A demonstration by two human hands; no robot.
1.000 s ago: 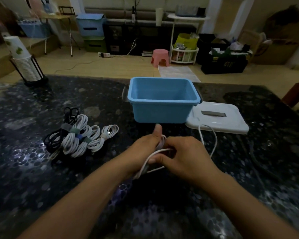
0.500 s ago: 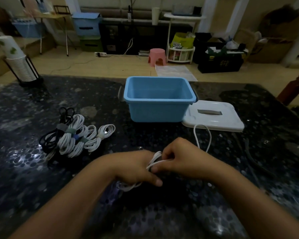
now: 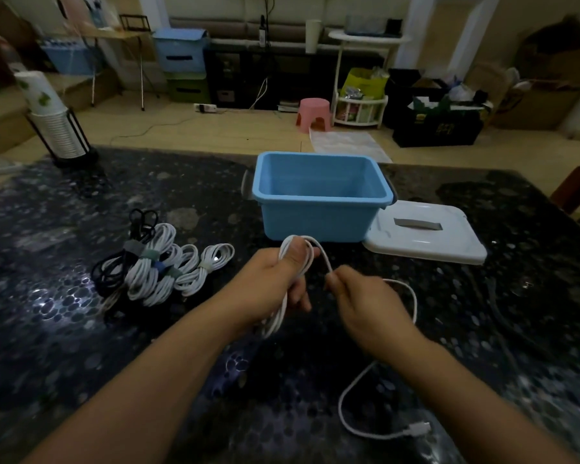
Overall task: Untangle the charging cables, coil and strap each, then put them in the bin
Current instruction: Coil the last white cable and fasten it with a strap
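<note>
Head view shows the left hand (image 3: 275,283) gripping several loops of a white cable (image 3: 317,254), thumb pressed over the top of the coil. Just beside it, the right hand (image 3: 365,306) pinches the same cable, whose loose tail curves down across the dark table (image 3: 64,346) to a plug (image 3: 417,429). Beyond the hands stands the blue bin (image 3: 318,222), its white lid (image 3: 426,236) alongside. Strapped cable bundles (image 3: 168,269) lie to the left.

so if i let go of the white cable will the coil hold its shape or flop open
Probably flops open: the white cable hangs limp from the left hand with no strap visible. Its loose tail curves across the table, so it seems soft and light, likely to spring loose.
</note>
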